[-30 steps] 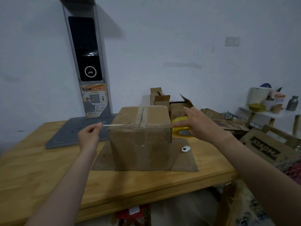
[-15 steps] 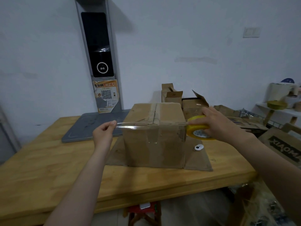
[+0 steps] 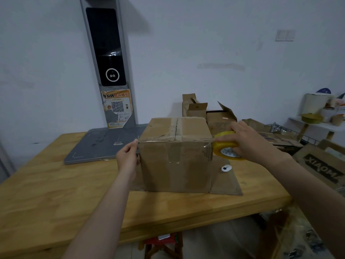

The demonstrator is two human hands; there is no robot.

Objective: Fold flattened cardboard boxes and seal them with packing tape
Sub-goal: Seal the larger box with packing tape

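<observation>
brown corrugated cardboard box: light, stiff | left hand pinches clear tape end | right hand grips yellow tape roll; hold roll's rim

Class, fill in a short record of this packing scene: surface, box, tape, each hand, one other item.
Surface: wooden table
Box: cardboard box, upright, top flaps closed, bottom flaps splayed out
Tape: tape strip stretched along the box's top front edge
Left hand: pinches the strip's end at the box's left corner
Right hand: grips the yellow tape roll at the right corner
Other: small white disc on the right flap
</observation>
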